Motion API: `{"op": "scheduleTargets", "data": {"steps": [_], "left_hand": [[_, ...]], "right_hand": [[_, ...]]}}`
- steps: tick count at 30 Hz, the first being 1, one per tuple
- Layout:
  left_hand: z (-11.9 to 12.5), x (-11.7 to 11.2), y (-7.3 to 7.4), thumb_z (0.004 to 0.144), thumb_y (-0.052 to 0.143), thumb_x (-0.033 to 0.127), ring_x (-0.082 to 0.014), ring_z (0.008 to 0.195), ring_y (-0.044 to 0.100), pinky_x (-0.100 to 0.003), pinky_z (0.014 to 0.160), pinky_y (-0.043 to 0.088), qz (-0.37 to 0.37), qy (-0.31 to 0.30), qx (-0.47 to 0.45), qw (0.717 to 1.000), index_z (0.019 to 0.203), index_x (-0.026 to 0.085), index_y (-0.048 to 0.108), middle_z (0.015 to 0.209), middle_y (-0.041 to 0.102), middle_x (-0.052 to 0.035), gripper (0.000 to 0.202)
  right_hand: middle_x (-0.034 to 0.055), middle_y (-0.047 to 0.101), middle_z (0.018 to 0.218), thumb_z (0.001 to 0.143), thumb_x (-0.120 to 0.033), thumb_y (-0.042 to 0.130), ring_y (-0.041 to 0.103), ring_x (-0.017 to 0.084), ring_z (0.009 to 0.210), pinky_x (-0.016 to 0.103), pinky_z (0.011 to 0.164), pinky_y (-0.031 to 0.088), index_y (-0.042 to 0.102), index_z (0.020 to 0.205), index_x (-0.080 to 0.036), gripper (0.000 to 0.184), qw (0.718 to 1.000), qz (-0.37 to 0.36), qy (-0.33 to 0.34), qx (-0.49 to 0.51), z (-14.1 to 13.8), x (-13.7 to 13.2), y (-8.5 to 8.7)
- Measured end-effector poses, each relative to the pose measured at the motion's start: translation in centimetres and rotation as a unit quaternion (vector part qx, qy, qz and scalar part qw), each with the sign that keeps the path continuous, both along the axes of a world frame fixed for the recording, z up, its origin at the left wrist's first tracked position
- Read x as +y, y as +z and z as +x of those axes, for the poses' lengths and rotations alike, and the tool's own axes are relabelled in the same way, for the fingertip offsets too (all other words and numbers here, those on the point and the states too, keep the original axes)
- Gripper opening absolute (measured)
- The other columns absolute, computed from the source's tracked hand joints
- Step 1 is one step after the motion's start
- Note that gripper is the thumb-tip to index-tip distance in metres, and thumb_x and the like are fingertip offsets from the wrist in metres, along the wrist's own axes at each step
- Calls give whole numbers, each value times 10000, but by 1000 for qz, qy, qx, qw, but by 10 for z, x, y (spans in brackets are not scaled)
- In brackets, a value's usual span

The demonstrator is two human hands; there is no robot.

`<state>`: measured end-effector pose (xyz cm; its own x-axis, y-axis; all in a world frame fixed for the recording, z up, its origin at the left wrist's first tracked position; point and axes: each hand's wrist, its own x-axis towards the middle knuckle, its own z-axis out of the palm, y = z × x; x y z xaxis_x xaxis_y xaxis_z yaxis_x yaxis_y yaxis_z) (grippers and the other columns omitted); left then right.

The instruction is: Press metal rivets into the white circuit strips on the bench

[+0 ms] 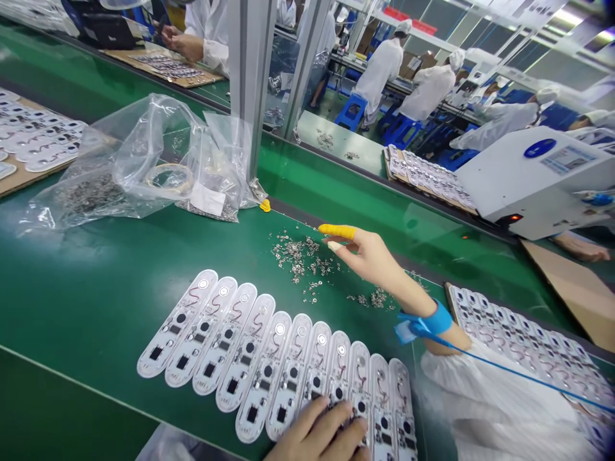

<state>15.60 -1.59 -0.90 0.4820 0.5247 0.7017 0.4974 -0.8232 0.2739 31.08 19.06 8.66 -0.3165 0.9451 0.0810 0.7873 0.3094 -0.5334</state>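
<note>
Head view: across the green conveyor counter (86,307), white circuit strips (269,365) at six o'clock are pressed by the spread fingers of the left hand (317,432); loose metal studs (298,256) beyond them at twelve o'clock could be scattered if brushed by the nearly closed, yellow-cotted fingers of the right hand (368,256).

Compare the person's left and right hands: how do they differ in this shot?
The right hand wears a yellow finger cot and a blue wrist strap, while the left hand shows neither, its wrist out of view. The right hand reaches beside scattered metal parts; the left hand's fingers rest on white circuit strips. Both are over the green conveyor belt.
</note>
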Motion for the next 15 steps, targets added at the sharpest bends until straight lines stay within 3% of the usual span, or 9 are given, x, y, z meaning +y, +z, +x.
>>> {"op": "scheduleTargets", "data": {"steps": [4, 7, 11, 15], "left_hand": [[0, 0, 1, 968, 481, 307, -103, 954, 598, -272, 846, 444, 6, 5, -21, 1000, 820, 257, 627, 988, 680, 122, 214], [-1, -1, 3, 967, 480, 306, -112, 974, 598, -276, 861, 447, 2, -5, -10, 1000, 842, 255, 635, 1007, 680, 113, 206], [-3, -2, 4, 958, 495, 327, -106, 996, 592, -260, 884, 454, -7, -13, 0, 1000, 870, 254, 636, 1028, 676, 104, 182], [-4, -1, 5, 946, 514, 347, -112, 1022, 581, -263, 905, 458, -11, -22, 15, 1000, 894, 253, 637, 1063, 668, 93, 163]], "right_hand": [[45, 735, 813, 763, -211, 589, 668, 198, 657, 334, 650, 552, 728, 914, -177, 208, 992, 3, -87, -90, 32, -10, -8], [34, 706, 705, 704, -208, 636, 629, 196, 594, 321, 576, 508, 734, 814, -184, 149, 988, -3, -100, -117, 47, -14, -19], [22, 683, 692, 713, -265, 655, 585, 171, 563, 285, 513, 440, 731, 800, -201, 132, 987, -12, -103, -123, 45, -8, -31], [9, 658, 651, 688, -215, 659, 557, 155, 546, 274, 508, 414, 713, 729, -196, 71, 990, -25, -84, -108, 33, 0, -37]]}}
